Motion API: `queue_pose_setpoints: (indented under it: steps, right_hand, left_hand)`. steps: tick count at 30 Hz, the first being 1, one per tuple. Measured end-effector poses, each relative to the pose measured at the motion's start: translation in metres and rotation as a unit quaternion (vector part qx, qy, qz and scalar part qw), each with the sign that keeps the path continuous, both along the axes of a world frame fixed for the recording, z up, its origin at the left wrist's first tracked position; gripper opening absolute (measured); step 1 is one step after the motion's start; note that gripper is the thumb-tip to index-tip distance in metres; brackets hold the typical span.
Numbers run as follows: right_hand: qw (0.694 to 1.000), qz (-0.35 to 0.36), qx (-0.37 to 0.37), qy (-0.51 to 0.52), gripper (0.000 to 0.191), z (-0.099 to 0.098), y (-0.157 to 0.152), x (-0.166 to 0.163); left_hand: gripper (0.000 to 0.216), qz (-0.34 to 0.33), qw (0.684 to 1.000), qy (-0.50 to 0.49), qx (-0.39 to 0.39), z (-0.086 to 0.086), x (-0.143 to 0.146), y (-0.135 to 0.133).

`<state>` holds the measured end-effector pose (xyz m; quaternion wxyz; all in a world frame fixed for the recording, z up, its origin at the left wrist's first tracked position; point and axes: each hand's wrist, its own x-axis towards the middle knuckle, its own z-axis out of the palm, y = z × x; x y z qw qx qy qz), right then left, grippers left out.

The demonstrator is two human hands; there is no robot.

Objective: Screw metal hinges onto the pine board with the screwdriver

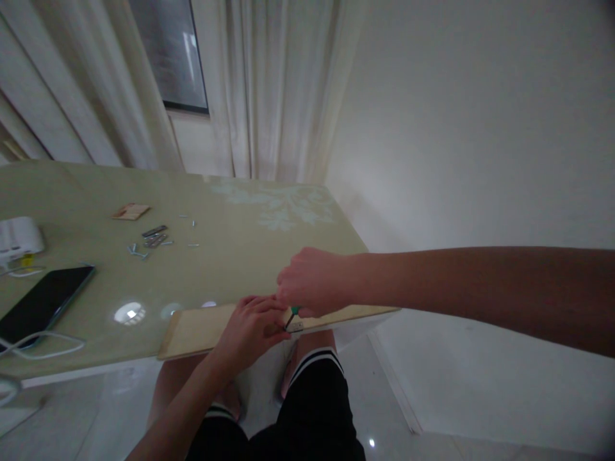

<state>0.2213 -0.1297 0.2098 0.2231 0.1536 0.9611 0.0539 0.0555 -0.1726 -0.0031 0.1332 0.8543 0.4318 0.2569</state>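
A wooden board (199,326) lies along the table's front edge. On its near edge sits a small metal hinge (296,326). My right hand (314,282) is closed around the green handle of a screwdriver (291,317), whose shaft slants down to the left end of the hinge. My left hand (254,323) lies over the board with bent fingers, its thumb close to the screwdriver tip. Whatever its fingertips pinch there is hidden. Farther back on the table are several loose screws (137,251) and metal hinges (155,239).
The green table (216,269) also holds a small wooden piece (131,211), a black phone or tablet (45,301), a white cable (48,346) and a white device (20,237) at left. A wall (471,141) rises on the right; curtains (283,83) hang behind.
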Motion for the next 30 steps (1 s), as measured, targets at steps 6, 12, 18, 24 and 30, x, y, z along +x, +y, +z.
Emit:
queue_pose_setpoints:
  steps: [6,12,18,24,30]
  right_hand:
    - [0.996,-0.082,0.015,0.011,0.024,-0.007,-0.002,-0.003]
    - [0.957,0.290,0.032,0.002,0.032,-0.008,-0.007,0.010]
    - [0.999,-0.004,0.025,0.020,0.011,-0.014,-0.011,0.014]
    - [0.987,-0.158,0.009,-0.007,0.035,-0.010,-0.005,0.019]
    - [0.975,0.217,0.015,-0.041,0.032,-0.009,-0.012,0.018]
  left_hand:
    - [0.011,-0.014,1.000,-0.001,-0.008,0.003,-0.001,0.001]
    - [0.015,0.002,0.999,-0.023,0.033,-0.006,-0.002,0.001]
    - [0.008,-0.012,0.999,-0.016,0.038,-0.006,-0.002,0.002]
    - [0.011,-0.018,0.999,-0.027,0.022,-0.011,-0.002,0.004]
    - [0.012,-0.004,0.999,-0.028,0.033,-0.009,-0.001,0.002]
